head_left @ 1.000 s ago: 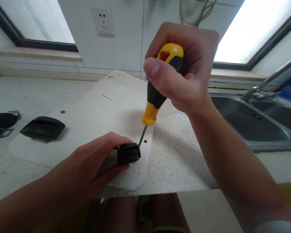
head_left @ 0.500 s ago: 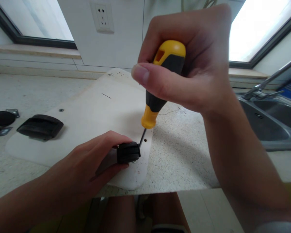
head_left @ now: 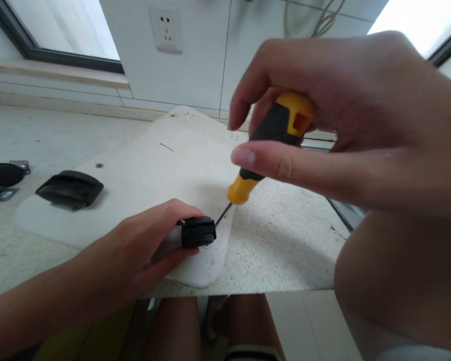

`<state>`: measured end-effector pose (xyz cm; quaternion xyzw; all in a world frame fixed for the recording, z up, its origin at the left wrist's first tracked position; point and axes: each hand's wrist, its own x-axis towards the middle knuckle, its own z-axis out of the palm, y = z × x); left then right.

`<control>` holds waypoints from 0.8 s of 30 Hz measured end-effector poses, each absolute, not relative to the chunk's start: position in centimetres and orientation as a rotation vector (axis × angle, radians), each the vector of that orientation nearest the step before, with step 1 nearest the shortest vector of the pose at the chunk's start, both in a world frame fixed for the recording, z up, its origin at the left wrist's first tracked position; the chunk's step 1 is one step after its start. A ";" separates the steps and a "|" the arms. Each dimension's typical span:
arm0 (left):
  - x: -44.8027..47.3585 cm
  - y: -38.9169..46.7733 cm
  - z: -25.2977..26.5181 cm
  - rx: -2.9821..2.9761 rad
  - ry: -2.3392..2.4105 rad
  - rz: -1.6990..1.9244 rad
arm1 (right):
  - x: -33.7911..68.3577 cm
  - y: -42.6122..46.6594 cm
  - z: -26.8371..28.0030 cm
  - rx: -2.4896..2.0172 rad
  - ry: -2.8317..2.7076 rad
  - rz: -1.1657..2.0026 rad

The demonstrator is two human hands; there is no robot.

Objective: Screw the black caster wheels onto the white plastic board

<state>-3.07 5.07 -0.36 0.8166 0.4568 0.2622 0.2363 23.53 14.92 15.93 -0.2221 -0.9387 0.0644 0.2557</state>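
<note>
Yellow-and-black screwdriver (head_left: 270,145) gripped in right hand (head_left: 346,120), fingers wrapped round the handle, shaft slanting down to the base of a black caster wheel (head_left: 198,231). Left hand (head_left: 135,255) pinches that wheel against the white board (head_left: 146,180) on the speckled counter (head_left: 285,250). Second caster (head_left: 69,188) sits at board's left end.

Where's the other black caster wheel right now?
In the head view, the loose caster wheel lies at the left on the white board, left of the left hand.
</note>
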 end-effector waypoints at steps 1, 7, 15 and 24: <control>-3.1 5.0 -0.4 2.241 1.251 0.714 | 23.7 14.9 15.7 -0.608 -2.543 0.157; -3.2 5.1 -0.2 2.260 1.202 0.744 | 25.0 14.4 15.4 -0.797 -2.549 0.133; -3.1 5.2 0.0 2.271 1.215 0.754 | 24.6 11.1 16.2 -0.482 -2.375 0.259; -3.0 5.3 0.1 2.277 1.200 0.687 | 25.6 12.2 15.6 -0.810 -2.601 -0.009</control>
